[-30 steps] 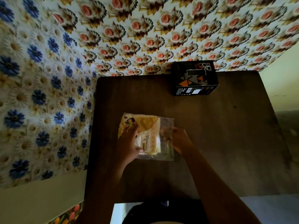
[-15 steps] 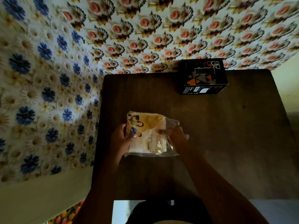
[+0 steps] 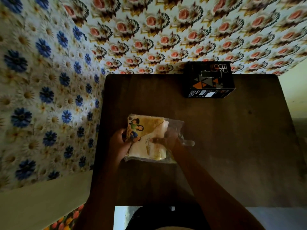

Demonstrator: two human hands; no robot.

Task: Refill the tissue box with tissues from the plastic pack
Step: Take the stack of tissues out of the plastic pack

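A clear plastic pack (image 3: pixel 149 130) of cream and yellow tissues, printed with cartoon figures, is held tilted just above the dark wooden table (image 3: pixel 232 138). My left hand (image 3: pixel 118 141) grips its left edge. My right hand (image 3: pixel 167 140) pinches the pack's right side, thumb across the front, with loose crinkled plastic sticking out to the right. The black tissue box (image 3: pixel 208 80) with orange and grey triangles stands at the table's far edge, well beyond both hands, its top slot showing no tissue.
Floral wallpaper covers the wall behind and to the left of the table. The table's left edge runs close to the wall. Bare tabletop lies between the pack and the box and to the right.
The pack lay flat on the table under both hands; now it is lifted and tilted up, the left hand at its edge and the right hand pinching its right side.
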